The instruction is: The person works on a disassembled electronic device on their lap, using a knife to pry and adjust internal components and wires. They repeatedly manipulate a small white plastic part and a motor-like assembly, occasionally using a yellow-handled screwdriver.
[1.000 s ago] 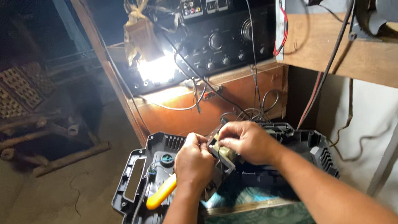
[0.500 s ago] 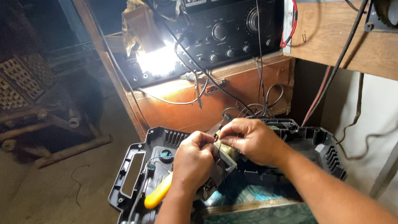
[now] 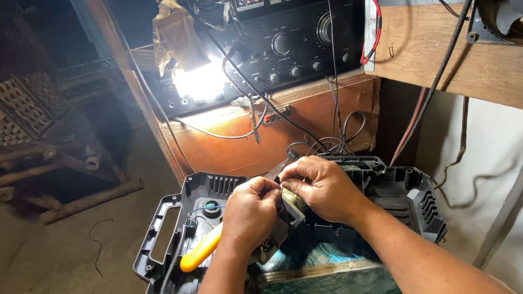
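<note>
Yellow-handled pliers [image 3: 203,252] sit in the left hand [image 3: 251,213], which is closed in a fist around the grips. Their long axis runs diagonally: handle end low and to the left of the fist, dark metal nose [image 3: 281,166] up and to the right, above the knuckles. The right hand [image 3: 322,189] is closed, fingers pinching a small pale rectangular component [image 3: 292,204] pressed between both hands. Beneath the hands lies an open black plastic tool case [image 3: 170,215]. Beyond the hands, loose black wires [image 3: 334,139] hang from a black amplifier [image 3: 289,44] on a wooden shelf.
</note>
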